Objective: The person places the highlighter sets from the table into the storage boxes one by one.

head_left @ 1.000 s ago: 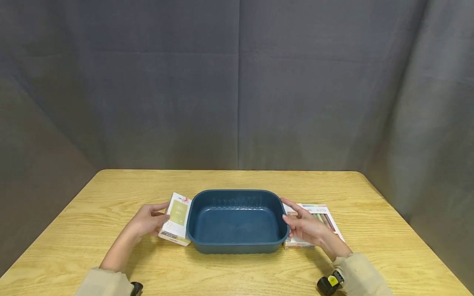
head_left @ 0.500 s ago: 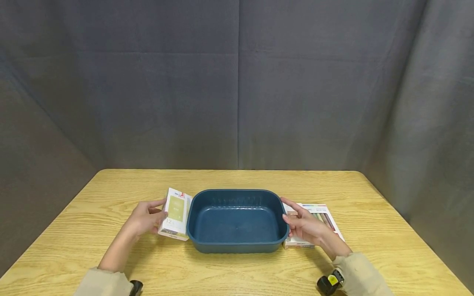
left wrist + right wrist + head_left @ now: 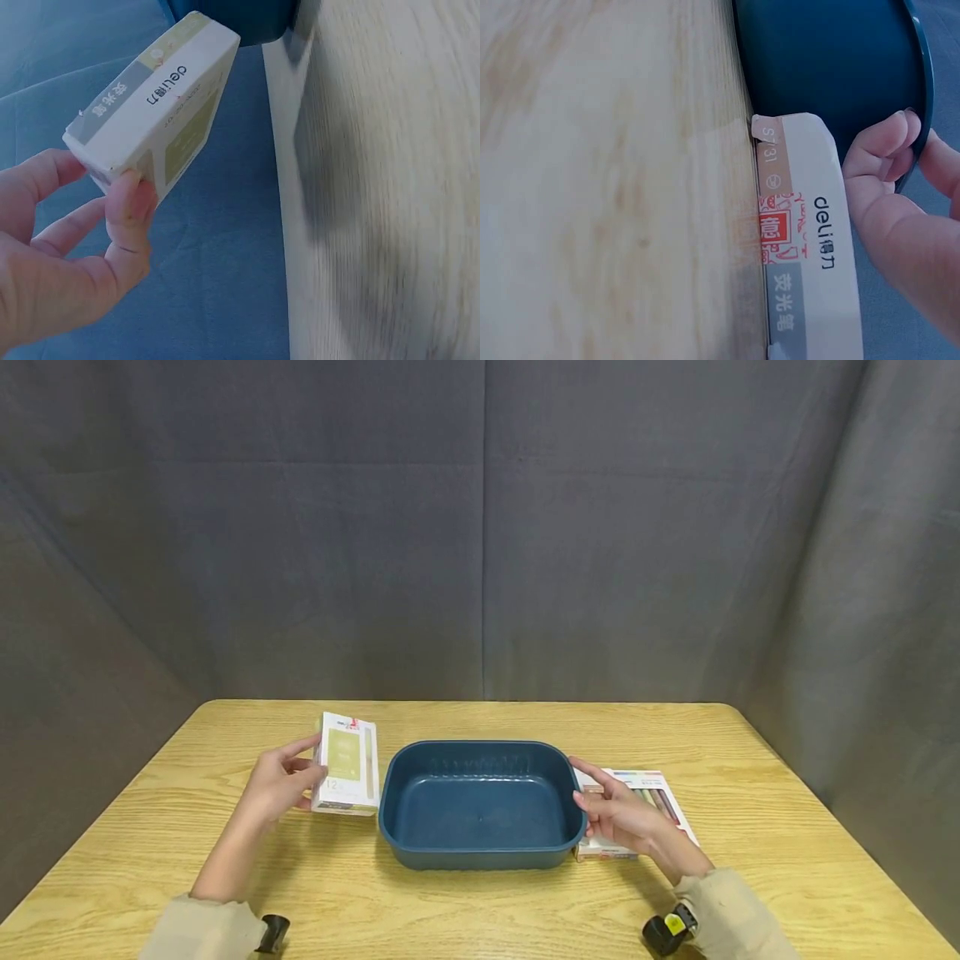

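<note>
My left hand (image 3: 277,782) pinches a white and yellow-green box of highlighters (image 3: 347,762) by its left edge. In the left wrist view the box (image 3: 161,94) is tilted and raised off the table, with thumb and fingers on one end. A dark blue plastic basin (image 3: 480,860) stands upright in the middle of the table, to the right of that box. With its thumb and fingers, my right hand (image 3: 618,814) grips the basin's right rim (image 3: 922,67). Beneath that hand lies a second white box (image 3: 825,247), partly hidden in the head view.
The second box lies flat against the basin's right side, and pens show through its window (image 3: 658,802). The wooden table (image 3: 480,910) has rounded far corners. Behind it hangs a grey curtain (image 3: 480,543).
My left hand has lifted the highlighter box and moved it up and to the left, away from the basin's side. The right hand and the basin have stayed in place.
</note>
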The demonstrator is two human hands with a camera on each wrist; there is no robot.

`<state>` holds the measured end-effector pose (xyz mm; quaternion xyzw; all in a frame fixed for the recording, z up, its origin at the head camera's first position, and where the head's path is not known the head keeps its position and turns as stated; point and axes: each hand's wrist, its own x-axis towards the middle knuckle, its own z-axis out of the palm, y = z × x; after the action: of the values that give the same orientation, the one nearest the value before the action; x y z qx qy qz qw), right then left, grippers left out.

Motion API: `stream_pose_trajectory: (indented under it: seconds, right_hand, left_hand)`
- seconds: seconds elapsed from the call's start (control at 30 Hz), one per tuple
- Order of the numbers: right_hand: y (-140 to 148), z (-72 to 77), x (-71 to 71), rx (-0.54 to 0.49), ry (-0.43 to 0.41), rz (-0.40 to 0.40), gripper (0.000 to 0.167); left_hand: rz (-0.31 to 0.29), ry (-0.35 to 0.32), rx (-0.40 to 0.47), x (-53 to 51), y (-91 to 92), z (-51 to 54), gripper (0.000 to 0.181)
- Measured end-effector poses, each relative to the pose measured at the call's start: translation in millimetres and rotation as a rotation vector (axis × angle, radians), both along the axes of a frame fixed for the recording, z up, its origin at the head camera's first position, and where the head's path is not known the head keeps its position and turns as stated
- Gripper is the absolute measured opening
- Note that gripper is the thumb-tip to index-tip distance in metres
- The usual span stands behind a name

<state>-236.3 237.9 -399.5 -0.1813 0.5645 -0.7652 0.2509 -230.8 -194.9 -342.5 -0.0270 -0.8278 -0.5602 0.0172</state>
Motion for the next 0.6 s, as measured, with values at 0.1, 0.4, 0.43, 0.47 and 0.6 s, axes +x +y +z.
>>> stream_pose_trajectory:
  seconds: [0.1,0.4,0.43,0.47,0.6]
  right_hand:
    - [0,0.4,-0.1,0.004,-0.002,-0.004,0.063]
    - [0,2.4,-0.2,0.001,-0.005,-0.003,0.064]
    - [0,2.4,-0.3,0.0,-0.005,0.001,0.064]
    - [0,2.1,-0.3,-0.005,-0.004,0.004,0.063]
    - [0,0.9,-0.1,-0.012,-0.001,0.012,0.062]
  left_hand:
    - [0.025,0.006,0.019,1.1,-1.0,2.7,0.054]
    - [0.05,0.036,0.065,3.7,-3.0,10.2,0.055]
    - [0.049,0.037,0.066,4.0,-3.3,10.4,0.055]
    - [0.048,0.036,0.068,4.4,-3.4,10.7,0.055]
    - [0.052,0.033,0.081,5.6,-3.8,11.5,0.055]
